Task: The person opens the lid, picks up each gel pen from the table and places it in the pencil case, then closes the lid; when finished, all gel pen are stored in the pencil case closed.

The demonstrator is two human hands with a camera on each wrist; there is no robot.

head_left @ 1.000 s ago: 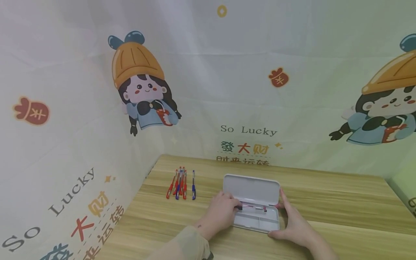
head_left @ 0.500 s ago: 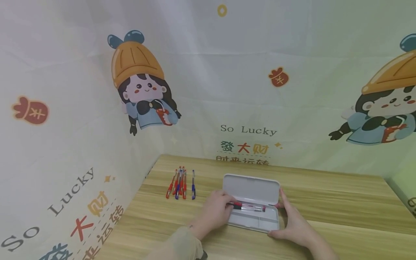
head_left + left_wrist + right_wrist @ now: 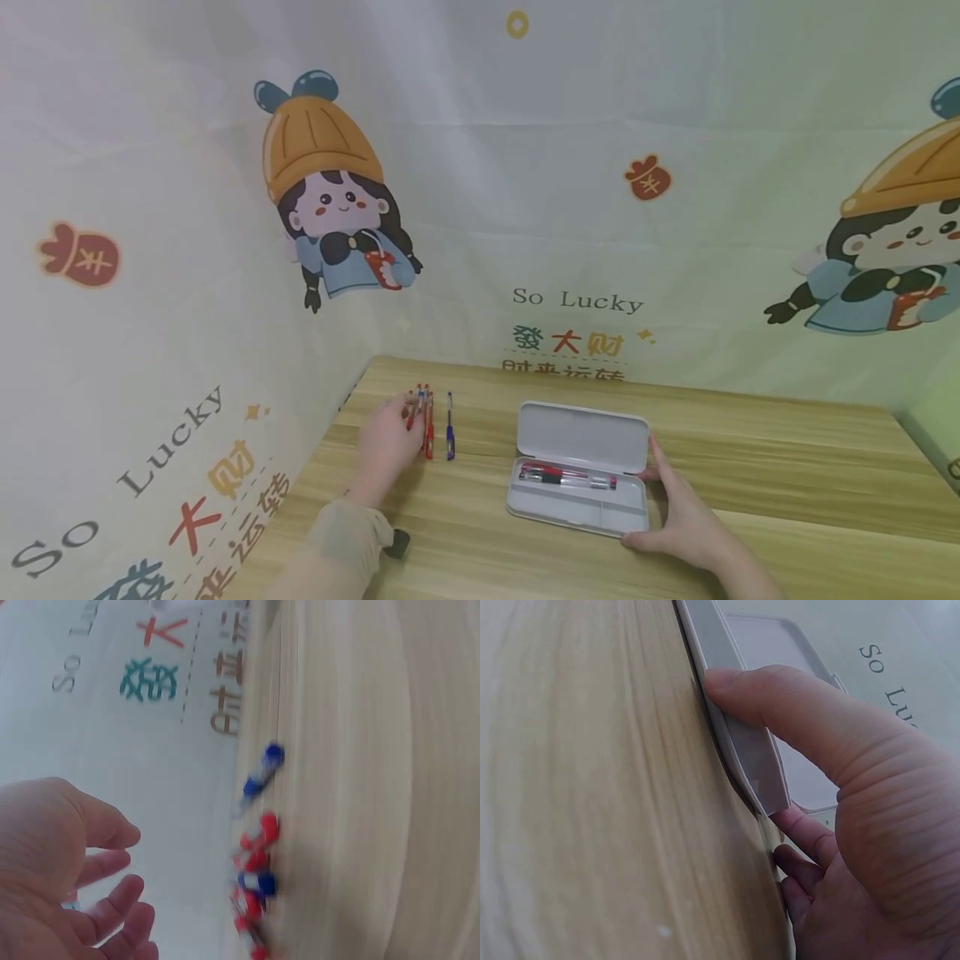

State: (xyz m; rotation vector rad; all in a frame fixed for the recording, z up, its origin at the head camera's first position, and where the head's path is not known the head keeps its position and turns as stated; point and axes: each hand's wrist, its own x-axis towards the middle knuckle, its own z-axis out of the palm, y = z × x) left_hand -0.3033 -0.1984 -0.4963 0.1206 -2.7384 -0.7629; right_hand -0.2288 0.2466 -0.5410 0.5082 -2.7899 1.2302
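My left hand (image 3: 392,442) hovers above a cluster of red and blue pens (image 3: 257,883) at the table's left. In the left wrist view its fingers are loosely bent and hold nothing, apart from the pens. Part of the cluster is hidden behind that hand in the head view. A lone blue pen (image 3: 450,429) lies just to the right. My right hand (image 3: 686,521) grips the right end of an open pale grey pencil case (image 3: 517,505), with the thumb (image 3: 754,690) on its front wall. Red and black pens (image 3: 562,476) lie in its long back compartment.
The wooden table (image 3: 765,467) extends to the right of the case. A printed cloth (image 3: 465,208) hangs behind the table and along its left side. The case's lid (image 3: 581,435) stands raised at the back.
My left hand has released a pen into the pencil case and moved left to the pen cluster. My right hand keeps its hold on the case.
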